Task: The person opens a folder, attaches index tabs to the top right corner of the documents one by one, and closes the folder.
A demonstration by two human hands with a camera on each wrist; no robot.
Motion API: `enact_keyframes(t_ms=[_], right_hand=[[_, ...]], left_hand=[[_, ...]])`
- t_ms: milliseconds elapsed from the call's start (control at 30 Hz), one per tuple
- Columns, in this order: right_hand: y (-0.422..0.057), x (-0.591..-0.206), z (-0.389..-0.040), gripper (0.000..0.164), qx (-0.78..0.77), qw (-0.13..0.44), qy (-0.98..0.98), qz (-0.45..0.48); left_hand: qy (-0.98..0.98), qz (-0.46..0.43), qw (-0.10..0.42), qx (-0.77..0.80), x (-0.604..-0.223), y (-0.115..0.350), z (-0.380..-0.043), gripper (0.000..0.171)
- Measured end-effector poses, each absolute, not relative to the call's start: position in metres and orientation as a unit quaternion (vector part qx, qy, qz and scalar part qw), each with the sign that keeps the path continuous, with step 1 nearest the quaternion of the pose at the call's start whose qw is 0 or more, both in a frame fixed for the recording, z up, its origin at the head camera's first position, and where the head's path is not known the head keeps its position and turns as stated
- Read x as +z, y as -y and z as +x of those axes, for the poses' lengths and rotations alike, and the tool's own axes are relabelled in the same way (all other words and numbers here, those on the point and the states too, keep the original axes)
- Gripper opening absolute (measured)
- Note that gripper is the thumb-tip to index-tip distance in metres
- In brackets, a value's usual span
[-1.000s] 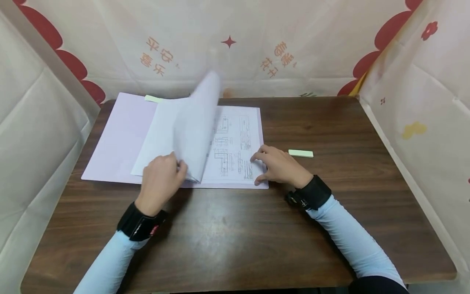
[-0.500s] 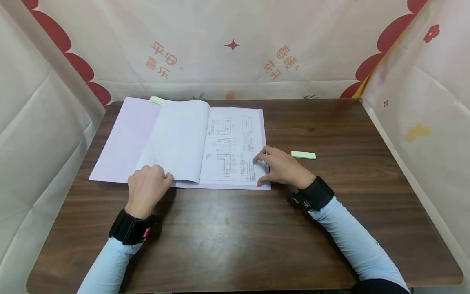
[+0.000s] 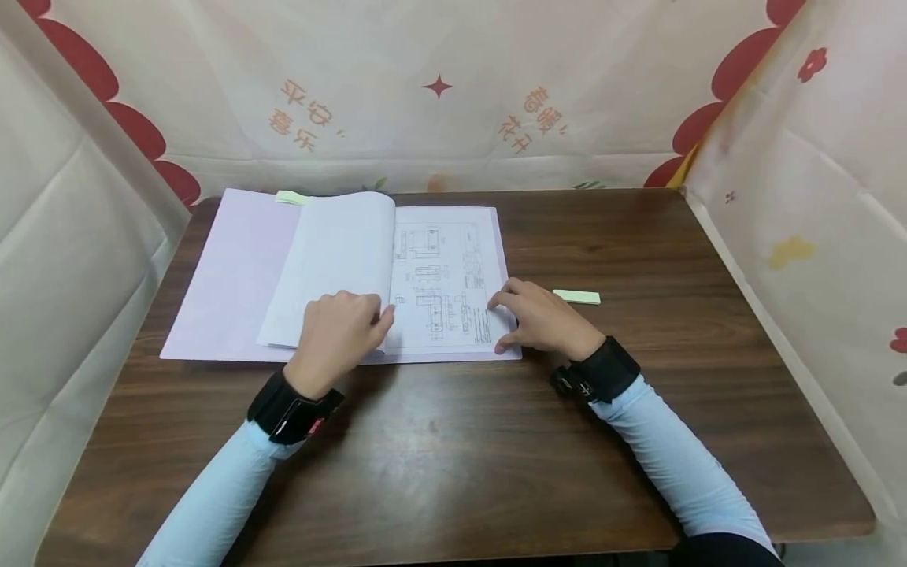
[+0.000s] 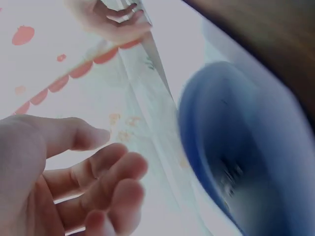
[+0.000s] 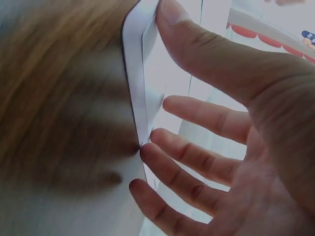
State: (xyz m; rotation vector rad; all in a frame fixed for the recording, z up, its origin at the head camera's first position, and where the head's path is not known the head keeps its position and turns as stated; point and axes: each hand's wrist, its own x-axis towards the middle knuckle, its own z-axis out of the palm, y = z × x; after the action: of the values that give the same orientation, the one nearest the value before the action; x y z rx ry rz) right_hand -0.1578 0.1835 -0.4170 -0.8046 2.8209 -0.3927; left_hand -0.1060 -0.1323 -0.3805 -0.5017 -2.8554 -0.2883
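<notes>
A lilac folder (image 3: 223, 291) lies spread on the table. The turned white page (image 3: 336, 244) covers part of its left side; the right page (image 3: 446, 276) bears line drawings. My left hand (image 3: 338, 335) is over the lower part of the turned page, near the fold. In the left wrist view, its thumb and loosely bent fingers (image 4: 115, 172) stand apart with nothing between them, beside a curved, blurred page. My right hand (image 3: 542, 319) touches the folder's lower right corner. Its fingers are spread along the edge and the thumb (image 5: 172, 14) rests at the page.
A pale green strip (image 3: 577, 297) lies on the brown wooden table (image 3: 453, 465) beyond my right hand. Another green tab (image 3: 292, 198) sticks out at the top of the left pages. Printed cloth walls (image 3: 439, 126) border the table at the back and sides.
The page has swung over to the left and lies down. My left hand first went left with it, then came back right toward the fold. My right hand has stayed at the folder's corner.
</notes>
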Motion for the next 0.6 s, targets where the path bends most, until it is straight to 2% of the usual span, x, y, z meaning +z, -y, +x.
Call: enact_keyframes(t_ms=[200,333,467,600], right_hand=[[-0.19,-0.416,-0.161,0.067,-0.142,0.094,-0.947,-0.273],[-0.203,-0.41,-0.17,0.051,-0.174,0.069,-0.944,-0.27],[-0.231,-0.401,-0.18,0.035,-0.191,0.008,-0.964,-0.187],[-0.262,-0.398,-0.183,0.042,-0.171,-0.016,-0.983,-0.063]], left_hand=[[0.972,-0.212,0.053,-0.084,-0.377,0.102,-0.127,0.033],[0.97,-0.231,0.002,-0.081,-0.38,0.093,-0.133,0.03],[0.968,-0.239,-0.004,-0.08,-0.385,0.089,-0.135,0.03],[0.966,-0.244,0.01,-0.082,-0.386,0.087,-0.135,0.029]])
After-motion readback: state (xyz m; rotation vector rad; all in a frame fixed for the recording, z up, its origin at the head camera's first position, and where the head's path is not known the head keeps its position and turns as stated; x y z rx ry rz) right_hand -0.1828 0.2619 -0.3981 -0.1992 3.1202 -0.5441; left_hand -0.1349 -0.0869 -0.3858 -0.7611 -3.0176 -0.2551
